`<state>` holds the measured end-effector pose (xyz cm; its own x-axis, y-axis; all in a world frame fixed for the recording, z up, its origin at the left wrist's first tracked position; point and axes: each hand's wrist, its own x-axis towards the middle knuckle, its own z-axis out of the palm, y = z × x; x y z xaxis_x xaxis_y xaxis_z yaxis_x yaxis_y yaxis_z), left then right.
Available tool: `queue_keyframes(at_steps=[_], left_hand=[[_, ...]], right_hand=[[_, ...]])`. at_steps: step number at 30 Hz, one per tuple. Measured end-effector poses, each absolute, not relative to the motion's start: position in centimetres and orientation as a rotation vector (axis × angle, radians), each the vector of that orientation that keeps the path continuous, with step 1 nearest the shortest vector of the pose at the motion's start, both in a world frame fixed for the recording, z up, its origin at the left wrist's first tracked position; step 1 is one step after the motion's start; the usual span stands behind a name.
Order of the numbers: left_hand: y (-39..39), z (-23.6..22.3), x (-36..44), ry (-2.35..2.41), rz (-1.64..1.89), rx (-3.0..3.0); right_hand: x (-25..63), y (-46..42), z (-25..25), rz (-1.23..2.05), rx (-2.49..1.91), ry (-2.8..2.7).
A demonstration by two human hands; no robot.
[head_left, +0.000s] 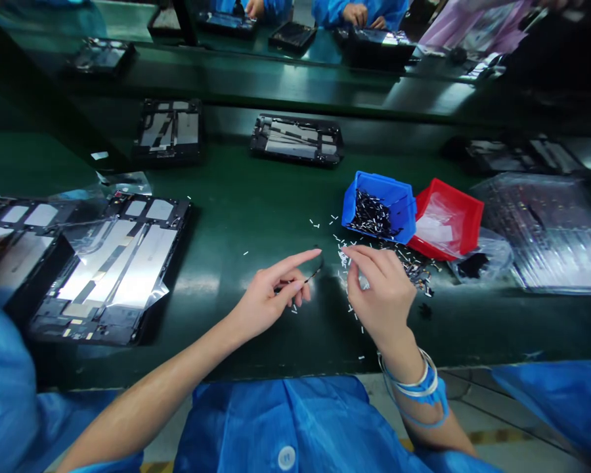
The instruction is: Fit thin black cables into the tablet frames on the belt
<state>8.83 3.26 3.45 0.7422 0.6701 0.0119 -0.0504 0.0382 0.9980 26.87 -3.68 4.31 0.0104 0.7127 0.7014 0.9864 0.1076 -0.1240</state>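
My left hand (270, 294) is over the green bench, its index finger stretched out. Between its thumb and other fingers it pinches a thin black cable (314, 272), one end sticking out to the right. To the right, my right hand (381, 289) has thumb and index fingertips pressed together above loose small white strips (343, 258). Whatever is in that pinch is too small to make out. Just beyond my right hand stands a blue bin (379, 203) holding many small black parts. A red bin (446, 220) with clear plastic inside adjoins it.
Opened tablet-like devices (113, 263) lie at the left. Two more, a left unit (169, 128) and a middle unit (297, 139), sit farther back. Clear plastic trays (546, 230) are stacked right. Co-workers in blue sleeves (359, 10) work across the bench; another blue sleeve (4, 381) is at left.
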Motion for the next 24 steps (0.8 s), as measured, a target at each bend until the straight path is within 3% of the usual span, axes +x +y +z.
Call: queue_keyframes(at_steps=[7, 10, 18, 24], left_hand=[[3.1, 2.9, 8.7, 0.481, 0.577, 1.482], [5.1, 1.9, 9.2, 0.668, 0.781, 1.491], [22.2, 1.8, 13.4, 1.634, 1.167, 1.487], [31.3, 2.5, 15.4, 1.706, 1.080, 1.435]], right_hand=[[25.8, -3.8, 3.9, -0.463, -1.460, -1.939], [26.4, -4.0, 3.8, -0.501, -1.369, -1.834], [27.9, -5.8, 4.6, -0.478, -1.349, -1.660], [28.8, -5.9, 5.2, -0.429, -1.450, -1.573]])
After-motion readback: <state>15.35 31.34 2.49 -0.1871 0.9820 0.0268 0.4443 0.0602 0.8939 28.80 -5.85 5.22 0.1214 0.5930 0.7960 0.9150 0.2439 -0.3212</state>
